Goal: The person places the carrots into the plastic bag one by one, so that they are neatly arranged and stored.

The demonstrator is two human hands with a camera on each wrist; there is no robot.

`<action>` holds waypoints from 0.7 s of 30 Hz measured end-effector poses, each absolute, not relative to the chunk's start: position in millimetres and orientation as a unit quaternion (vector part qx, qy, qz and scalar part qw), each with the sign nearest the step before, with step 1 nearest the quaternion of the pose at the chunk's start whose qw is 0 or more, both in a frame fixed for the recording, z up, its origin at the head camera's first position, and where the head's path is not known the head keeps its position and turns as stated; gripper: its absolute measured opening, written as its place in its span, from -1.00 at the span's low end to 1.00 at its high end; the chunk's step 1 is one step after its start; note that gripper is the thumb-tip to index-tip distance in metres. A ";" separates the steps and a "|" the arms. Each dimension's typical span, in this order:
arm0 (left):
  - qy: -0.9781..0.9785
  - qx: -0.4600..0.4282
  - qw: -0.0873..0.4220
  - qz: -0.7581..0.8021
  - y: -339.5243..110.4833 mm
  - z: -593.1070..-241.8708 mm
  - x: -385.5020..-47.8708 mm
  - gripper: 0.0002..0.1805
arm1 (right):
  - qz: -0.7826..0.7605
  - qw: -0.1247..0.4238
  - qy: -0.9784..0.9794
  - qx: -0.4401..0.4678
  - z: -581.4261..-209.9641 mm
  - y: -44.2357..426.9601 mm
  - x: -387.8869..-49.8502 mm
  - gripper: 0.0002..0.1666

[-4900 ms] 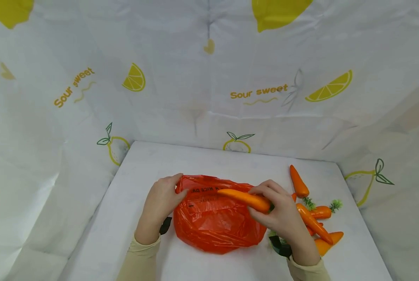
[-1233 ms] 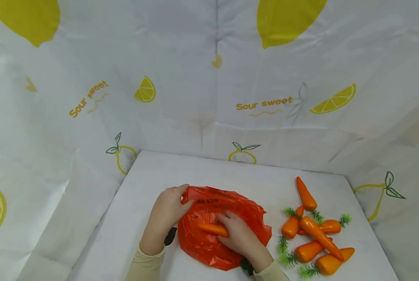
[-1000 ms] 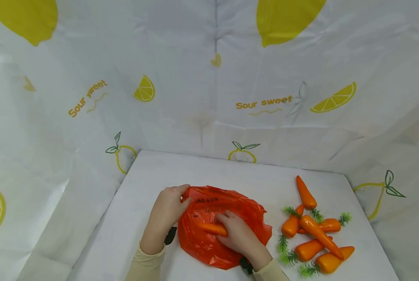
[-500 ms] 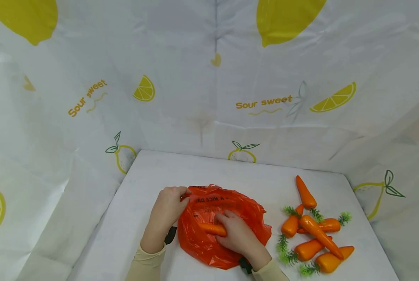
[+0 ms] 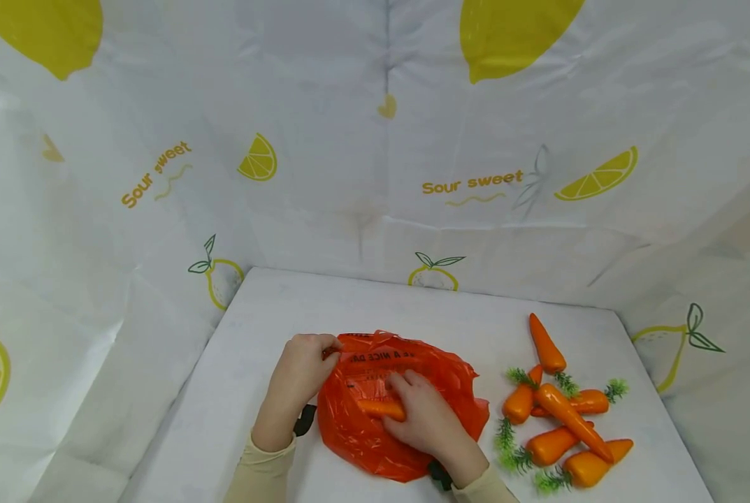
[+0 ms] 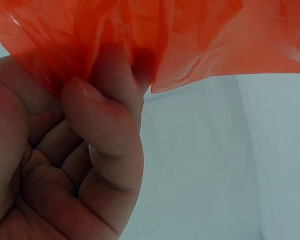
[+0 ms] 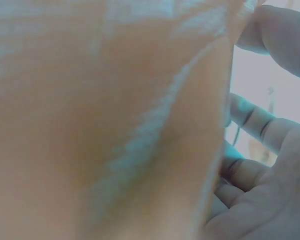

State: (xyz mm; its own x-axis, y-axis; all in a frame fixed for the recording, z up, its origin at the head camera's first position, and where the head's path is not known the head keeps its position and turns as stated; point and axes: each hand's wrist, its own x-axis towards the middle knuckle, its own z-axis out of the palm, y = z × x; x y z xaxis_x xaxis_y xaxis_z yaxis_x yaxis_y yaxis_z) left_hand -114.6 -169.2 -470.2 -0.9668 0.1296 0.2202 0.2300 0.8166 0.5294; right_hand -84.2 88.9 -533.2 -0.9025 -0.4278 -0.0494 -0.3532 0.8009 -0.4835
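The left hand (image 5: 296, 381) pinches the left rim of a red plastic bag (image 5: 365, 447) between thumb and fingers. In the left wrist view, the hand (image 6: 107, 145) holds the bag's thin film (image 6: 205, 40). An orange carrot (image 5: 381, 409) lies inside the bag's mouth, its right end beside the right hand (image 5: 428, 419). That hand is inside the bag with thumb and fingers spread, one on each side of the carrot's end. In the right wrist view, a blurred sheet (image 7: 115, 125) covers much of the picture, and the fingers of the hand (image 7: 275, 165) are loosely bent.
Several orange carrots with green tops, one of them (image 5: 572, 423) lying across others, are piled on the white table (image 5: 299, 297) to the right of the bag. A white cloth (image 5: 324, 140) printed with lemons hangs behind and at both sides.
The right hand came down from above the bag's right side into it with the carrot. Since half a second ago, its fingers have spread away from the carrot. The left hand stays on the rim.
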 end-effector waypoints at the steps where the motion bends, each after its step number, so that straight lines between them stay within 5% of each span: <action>1: -0.949 -0.094 0.086 -0.288 -169.3 -470.1 -114.8 -0.95 | -0.237 0.073 0.947 -0.204 -531.1 89.0 -83.7 -0.26; 8: -0.948 -0.090 0.074 -0.295 -169.2 -469.0 -114.3 -0.95 | -0.257 0.046 0.948 -0.183 -511.2 94.6 -76.6 -0.29; 21: -0.938 -0.104 0.076 -0.322 -173.5 -468.2 -115.0 -0.92 | -0.445 -0.132 0.859 -0.215 -473.4 138.9 -55.5 -0.42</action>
